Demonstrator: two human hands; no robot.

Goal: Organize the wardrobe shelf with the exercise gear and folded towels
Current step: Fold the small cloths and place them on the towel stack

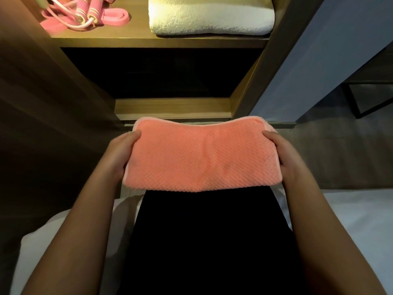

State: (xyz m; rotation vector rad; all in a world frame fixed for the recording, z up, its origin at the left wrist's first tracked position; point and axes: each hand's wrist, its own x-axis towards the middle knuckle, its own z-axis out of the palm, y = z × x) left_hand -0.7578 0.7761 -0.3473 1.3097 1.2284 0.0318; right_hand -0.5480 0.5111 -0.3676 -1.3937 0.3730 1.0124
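Observation:
A folded coral-pink towel (197,156) with a waffle texture is held flat in front of me, below the wardrobe shelf (161,42). My left hand (121,154) grips its left end and my right hand (285,156) grips its right end, thumbs on top. On the lit shelf above, a folded cream-white towel (210,18) lies at the right. A pink skipping rope (89,13) with striped handles and a pink resistance band (114,19) lie at the left of the same shelf.
Below the shelf is a dark compartment (161,73) with a wooden base ledge (172,108). Wooden wardrobe side panels (274,67) flank it. White bedding (350,220) lies at both sides of my dark-clothed legs. A grey wall and a dark frame stand at the right.

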